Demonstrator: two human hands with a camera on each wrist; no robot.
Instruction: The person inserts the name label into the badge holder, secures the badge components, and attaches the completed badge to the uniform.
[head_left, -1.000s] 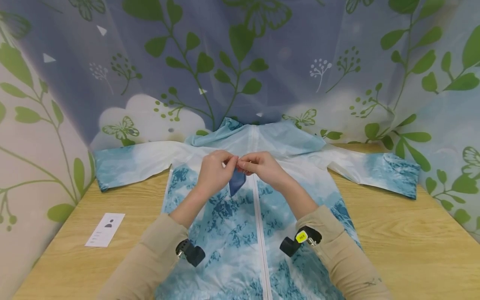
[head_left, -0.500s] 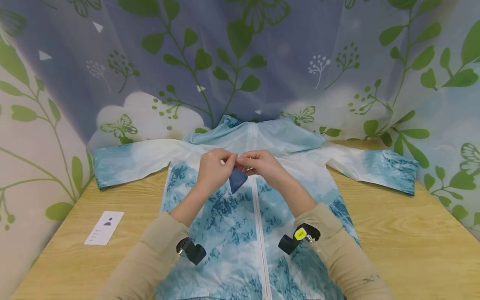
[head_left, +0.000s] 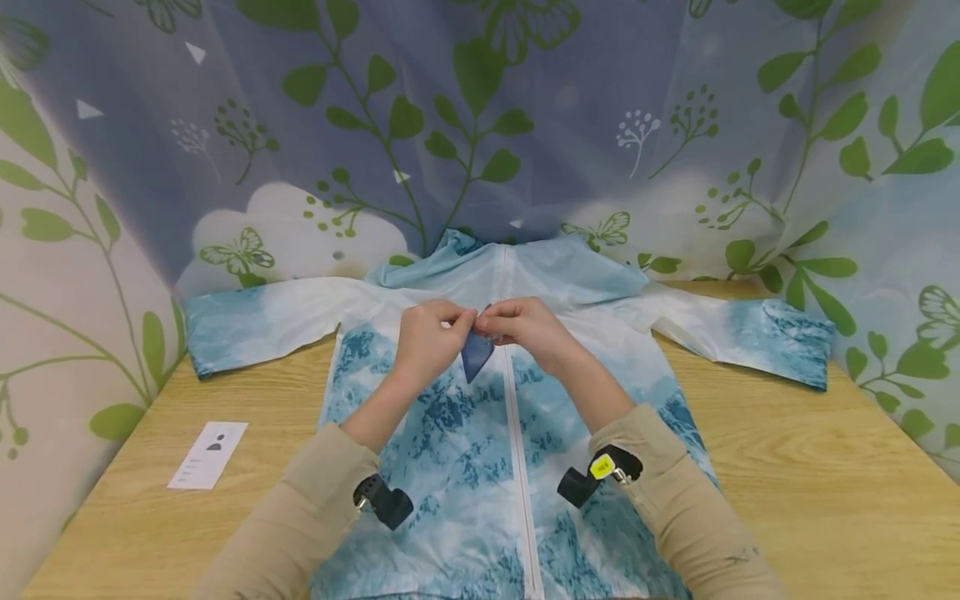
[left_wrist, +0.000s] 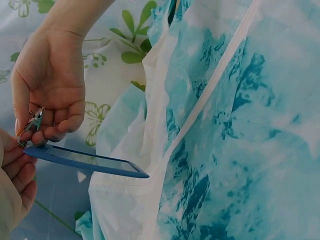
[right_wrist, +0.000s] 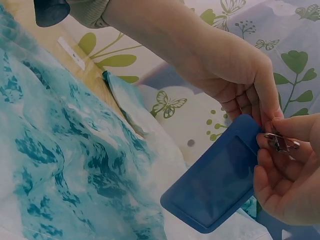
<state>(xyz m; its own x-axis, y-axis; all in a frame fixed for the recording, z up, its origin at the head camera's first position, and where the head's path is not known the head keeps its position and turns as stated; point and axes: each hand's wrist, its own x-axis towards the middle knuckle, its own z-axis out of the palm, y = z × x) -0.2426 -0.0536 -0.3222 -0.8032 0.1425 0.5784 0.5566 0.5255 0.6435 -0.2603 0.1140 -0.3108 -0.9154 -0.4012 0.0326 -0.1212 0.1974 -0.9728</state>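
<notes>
A blue badge holder (right_wrist: pixel 215 175) with a transparent window hangs between my two hands over the jacket. A small metal clip (right_wrist: pixel 280 144) is attached at its top end. My right hand (head_left: pixel 528 333) pinches by the clip, with its other fingers curled beneath it. My left hand (head_left: pixel 431 337) pinches the top end of the holder, close beside the right fingertips; the exact point of hold is partly hidden. In the left wrist view the holder (left_wrist: pixel 90 162) shows nearly edge-on. Under both hands a blue and white jacket (head_left: pixel 442 467) lies spread, its front zipper (head_left: pixel 517 450) running down the middle.
On the wooden table (head_left: pixel 810 467), a white card (head_left: pixel 207 456) with a printed person icon lies left of the jacket. Jacket sleeves stretch out to both sides. A leaf-patterned curtain (head_left: pixel 570 167) closes off the back and sides.
The badge holder has turned a little beneath the fingers, and its lower tip has shifted slightly up and right. Both hands stay nearly in place, still pinching. The head view tilted slightly early on.
</notes>
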